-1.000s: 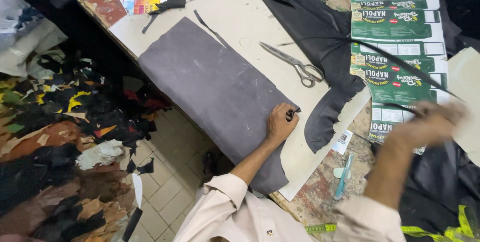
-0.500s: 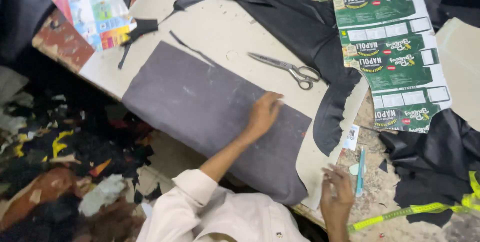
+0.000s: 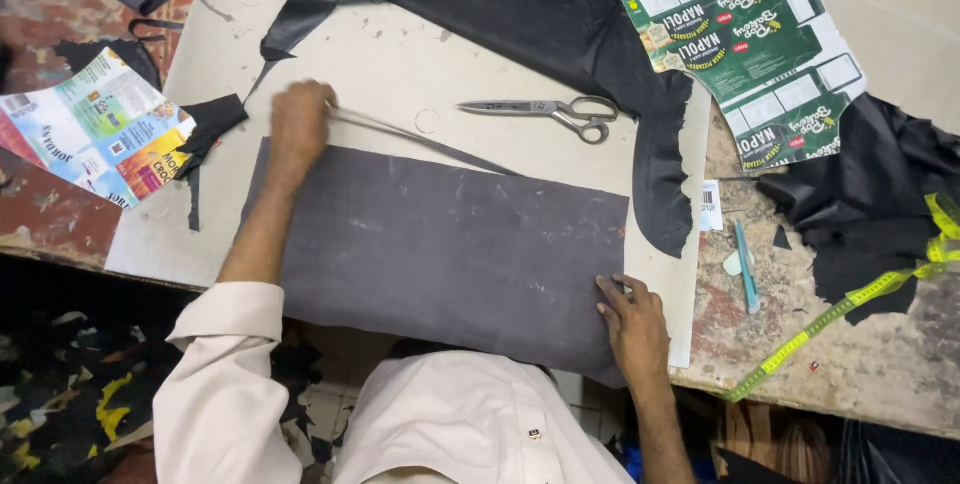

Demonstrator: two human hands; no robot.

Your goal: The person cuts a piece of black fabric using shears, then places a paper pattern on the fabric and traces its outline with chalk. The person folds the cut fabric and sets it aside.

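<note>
Left hand [image 3: 300,122] pinches a thin dark offcut strip [image 3: 420,136]; right hand [image 3: 632,324] presses flat the grey rectangular leather sheet [image 3: 440,244] at 5 o'clock; scuffed pale table [image 3: 400,64].

A worn, perhaps stone-topped table [image 3: 840,364] carries pale board [image 3: 400,64], black fabric [image 3: 870,214] and tape measure [image 3: 840,309].

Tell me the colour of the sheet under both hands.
Dark grey sheet, scuffed with pale marks; the head view shows it.
</note>
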